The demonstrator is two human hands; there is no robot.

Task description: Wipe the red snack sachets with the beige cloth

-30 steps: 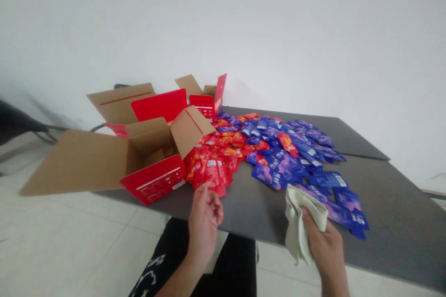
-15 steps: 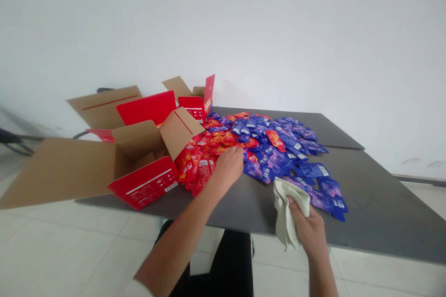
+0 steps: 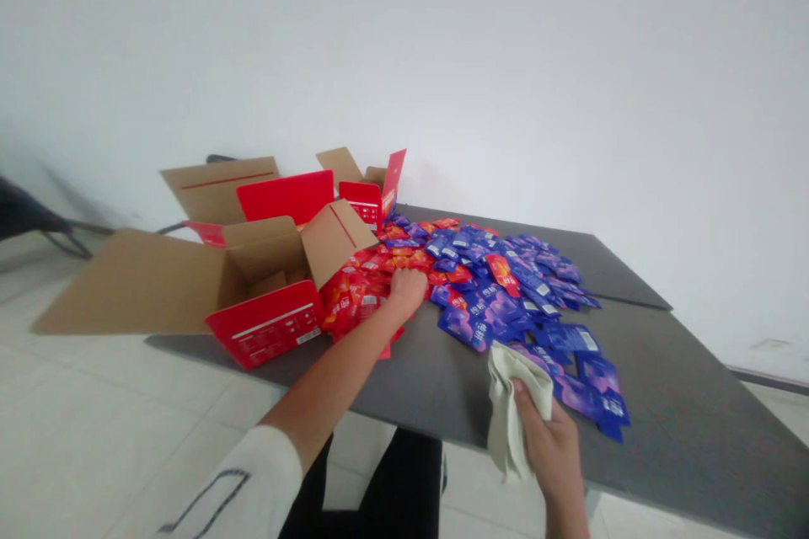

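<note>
A heap of red sachets (image 3: 360,295) lies on the dark grey table (image 3: 683,387), beside a wider spread of blue sachets (image 3: 506,286). My left hand (image 3: 406,288) reaches out over the red heap with its fingers curled down onto the sachets. Near the table's front edge my right hand (image 3: 549,442) grips a pale folded cloth (image 3: 509,404), just in front of the nearest blue sachets.
An open cardboard box with red flaps (image 3: 253,278) stands at the table's left end, a second open box (image 3: 366,185) behind it. A white wall rises behind. Pale tiled floor lies to the left, and my dark trousers (image 3: 392,488) show below the edge.
My left hand has stretched forward from the table's front edge onto the red sachets and closed there. My right hand keeps hold of the cloth.
</note>
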